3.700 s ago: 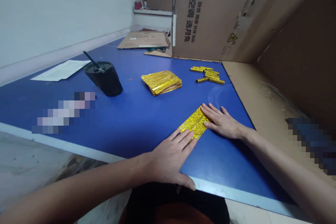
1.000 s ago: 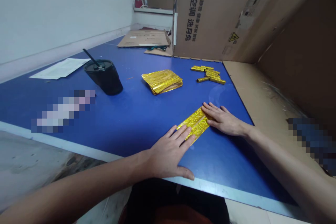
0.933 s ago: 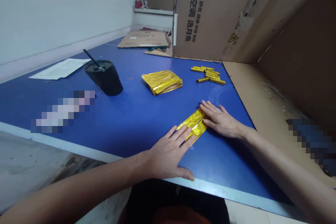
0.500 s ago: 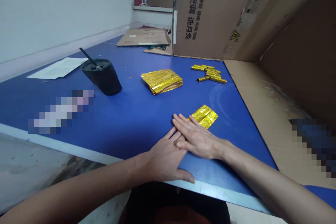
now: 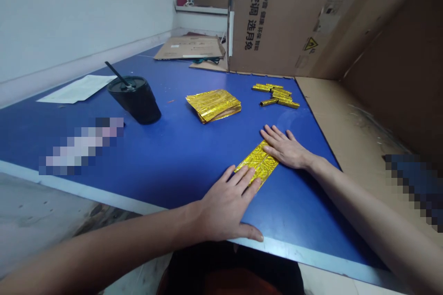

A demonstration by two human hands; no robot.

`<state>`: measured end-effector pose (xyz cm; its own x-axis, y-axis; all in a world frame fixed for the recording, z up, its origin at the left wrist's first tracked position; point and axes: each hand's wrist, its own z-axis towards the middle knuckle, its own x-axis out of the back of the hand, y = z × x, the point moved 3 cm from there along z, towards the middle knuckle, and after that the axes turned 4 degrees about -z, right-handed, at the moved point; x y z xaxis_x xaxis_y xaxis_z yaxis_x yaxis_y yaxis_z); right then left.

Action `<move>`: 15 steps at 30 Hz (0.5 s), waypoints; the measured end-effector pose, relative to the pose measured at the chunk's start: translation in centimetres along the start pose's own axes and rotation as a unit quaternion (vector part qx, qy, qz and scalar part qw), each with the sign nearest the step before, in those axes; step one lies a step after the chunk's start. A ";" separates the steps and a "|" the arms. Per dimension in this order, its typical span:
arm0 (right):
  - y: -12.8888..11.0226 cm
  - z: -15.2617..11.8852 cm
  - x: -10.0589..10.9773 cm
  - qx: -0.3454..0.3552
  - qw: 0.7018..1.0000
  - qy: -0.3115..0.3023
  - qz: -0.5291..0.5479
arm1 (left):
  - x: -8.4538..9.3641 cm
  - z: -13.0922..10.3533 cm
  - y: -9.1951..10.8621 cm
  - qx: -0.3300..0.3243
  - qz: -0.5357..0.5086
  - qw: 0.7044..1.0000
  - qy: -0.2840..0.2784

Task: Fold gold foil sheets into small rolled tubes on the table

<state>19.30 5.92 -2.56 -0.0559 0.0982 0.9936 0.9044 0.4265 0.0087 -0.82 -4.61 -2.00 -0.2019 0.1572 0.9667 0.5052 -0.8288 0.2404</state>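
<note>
Black and tapered, a cup (image 5: pixel 138 103) with a slim dark straw (image 5: pixel 116 71) stands toward the left of the blue surface (image 5: pixel 166 152); its contents cannot be made out. Large brown cardboard with printed characters (image 5: pixel 277 18) rises at the back right.

Between cup and cardboard, a stack of gold foil sheets (image 5: pixel 212 105) lies near several narrow gold foil rolls (image 5: pixel 277 96).

One flat gold foil sheet with a lengthwise seam (image 5: pixel 258 163) lies slantwise near the front edge. The left hand (image 5: pixel 224 205) is palm down, fingers extended and slightly spread over its near end, thumb stretched aside. The right hand (image 5: pixel 289 150) lies across its far end, fingers straight and parted. Neither hand grips anything; both rest flat.
</note>
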 end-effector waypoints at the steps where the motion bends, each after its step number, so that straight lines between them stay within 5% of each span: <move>1: 0.4 0.2 0.0 -0.010 1.000 -0.002 -0.001 | 0.1 0.1 0.4 0.001 0.007 1.000 0.004; 8: 1.3 0.6 0.3 -0.018 1.000 0.002 0.002 | 0.4 1.7 2.5 -0.022 0.053 0.998 0.020; 15: 2.1 1.2 0.6 -0.054 0.998 -0.001 0.014 | 1.6 4.1 2.3 -0.078 0.012 0.997 0.002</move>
<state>20.65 7.91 -2.06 -0.0304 0.1108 0.9934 0.9459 0.3244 -0.0073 3.42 -4.03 0.47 -0.1948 0.1348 0.9715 0.3728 -0.9060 0.2004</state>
